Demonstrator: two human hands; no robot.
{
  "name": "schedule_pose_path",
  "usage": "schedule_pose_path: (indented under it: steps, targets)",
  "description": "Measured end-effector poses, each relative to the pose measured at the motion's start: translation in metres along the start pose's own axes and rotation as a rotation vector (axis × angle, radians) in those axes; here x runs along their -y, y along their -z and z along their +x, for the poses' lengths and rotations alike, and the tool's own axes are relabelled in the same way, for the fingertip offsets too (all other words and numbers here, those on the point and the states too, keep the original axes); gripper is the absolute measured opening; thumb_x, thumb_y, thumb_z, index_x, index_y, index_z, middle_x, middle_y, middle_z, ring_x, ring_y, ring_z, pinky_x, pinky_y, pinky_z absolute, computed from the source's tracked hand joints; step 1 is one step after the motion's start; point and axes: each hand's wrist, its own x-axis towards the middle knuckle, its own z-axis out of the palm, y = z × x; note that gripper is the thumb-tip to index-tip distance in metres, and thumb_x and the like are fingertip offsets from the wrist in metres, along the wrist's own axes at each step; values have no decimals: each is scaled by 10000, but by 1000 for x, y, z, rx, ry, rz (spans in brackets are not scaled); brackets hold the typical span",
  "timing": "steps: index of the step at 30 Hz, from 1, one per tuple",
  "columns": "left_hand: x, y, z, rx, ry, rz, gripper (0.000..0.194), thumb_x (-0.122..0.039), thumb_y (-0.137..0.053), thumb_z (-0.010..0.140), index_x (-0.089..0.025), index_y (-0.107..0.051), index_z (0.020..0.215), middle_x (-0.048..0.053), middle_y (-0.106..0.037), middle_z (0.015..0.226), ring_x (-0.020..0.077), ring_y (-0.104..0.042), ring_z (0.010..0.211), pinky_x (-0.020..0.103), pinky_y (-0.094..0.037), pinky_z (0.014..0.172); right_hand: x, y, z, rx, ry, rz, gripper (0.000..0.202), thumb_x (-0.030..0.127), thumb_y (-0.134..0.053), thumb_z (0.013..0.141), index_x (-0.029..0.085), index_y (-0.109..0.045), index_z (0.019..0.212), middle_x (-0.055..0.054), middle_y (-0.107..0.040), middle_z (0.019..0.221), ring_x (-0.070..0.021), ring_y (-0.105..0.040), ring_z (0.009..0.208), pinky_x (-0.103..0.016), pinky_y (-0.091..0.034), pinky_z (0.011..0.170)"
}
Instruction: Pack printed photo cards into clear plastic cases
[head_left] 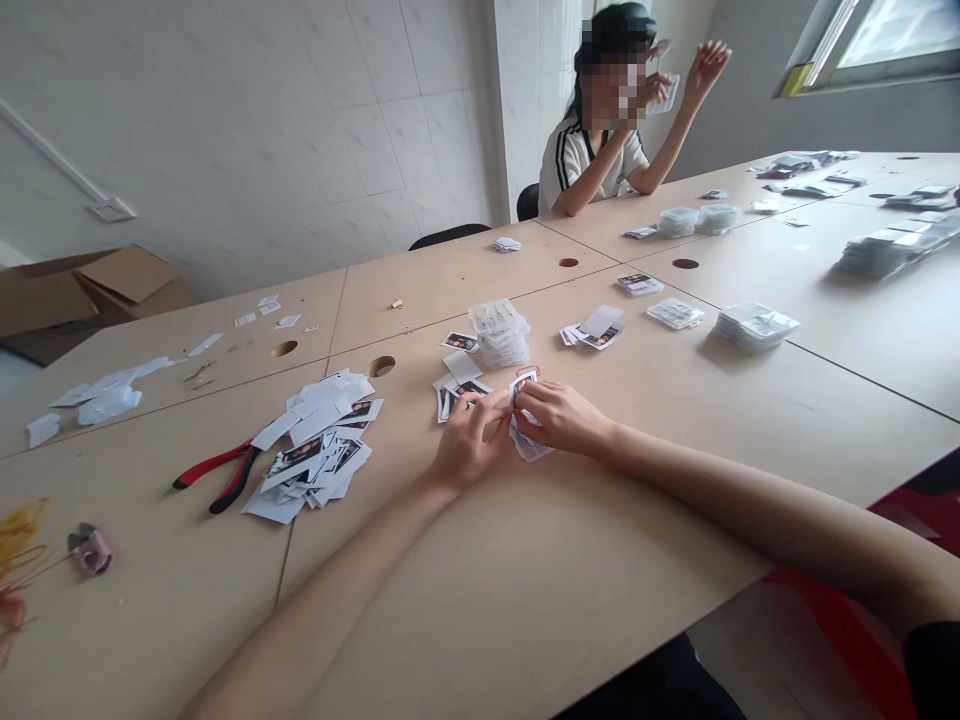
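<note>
My left hand (472,438) and my right hand (564,416) meet above the table, fingers closed around a small printed card (523,378). My right fingertips press on the card's face, while the left thumb and fingers pinch its left side. Just under the hands a clear plastic piece (531,448) shows in part; whether it is held or lies on the table I cannot tell. Beyond my fingers stands a stack of clear plastic cases (501,335). Left of it, several printed cards (459,385) lie loosely overlapped.
A heap of cards (319,445) spreads to the left, beside red-and-black pliers (225,472). Cases (754,328) and cards (592,328) lie to the right. Cable holes (382,367) pierce the table (465,590). Across it sits a person (600,165) with raised hands.
</note>
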Motion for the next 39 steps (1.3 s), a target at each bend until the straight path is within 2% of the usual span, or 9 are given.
schedule_pose_path:
  steps: [8, 16, 23, 28, 34, 39]
  targets:
    - [3, -1, -3, 92, -102, 37, 370, -95, -485, 772, -187, -386, 1116, 19, -672, 824, 116, -616, 690, 323, -401, 818, -1, -4, -1, 39, 62, -49, 205, 181, -390, 855, 110, -529, 721, -57, -529, 703, -115, -478, 579, -254, -418, 555]
    - [4, -2, -6, 67, -127, 18, 381, -108, -490, 770, -196, -388, 1126, 12, -667, 818, 115, -614, 694, 316, -407, 816, -1, -2, -2, -19, 103, -47, 248, 205, -385, 856, 129, -521, 663, -37, -513, 642, -108, -457, 537, -243, -398, 521]
    - [-1, 0, -1, 17, -106, 13, 361, -93, -538, 736, -189, -425, 1065, -5, -668, 758, 117, -599, 699, 298, -407, 809, -2, -2, 0, -128, 94, -13, 229, 177, -407, 818, 136, -510, 618, -30, -508, 603, -107, -433, 518, -239, -396, 532]
    - [-3, 1, 0, 7, -78, 13, 348, -100, -543, 732, -188, -436, 1051, -4, -670, 747, 127, -591, 724, 302, -410, 816, -1, 0, -1, -149, 53, 40, 214, 171, -407, 806, 142, -506, 619, -21, -504, 595, -98, -421, 511, -225, -388, 528]
    - [-2, 0, 0, -19, -41, 23, 364, -108, -531, 741, -192, -418, 1077, -1, -673, 721, 138, -597, 736, 305, -424, 797, 1, 1, -1, -54, -19, 34, 178, 211, -402, 819, 129, -521, 714, -36, -528, 661, -102, -446, 545, -235, -399, 528]
    - [1, 0, -1, 15, -71, 31, 361, -115, -519, 754, -193, -417, 1091, 2, -670, 739, 126, -598, 668, 311, -424, 797, 0, 2, -2, 26, 30, -46, 199, 204, -377, 850, 117, -519, 739, -54, -529, 703, -106, -464, 551, -246, -407, 523]
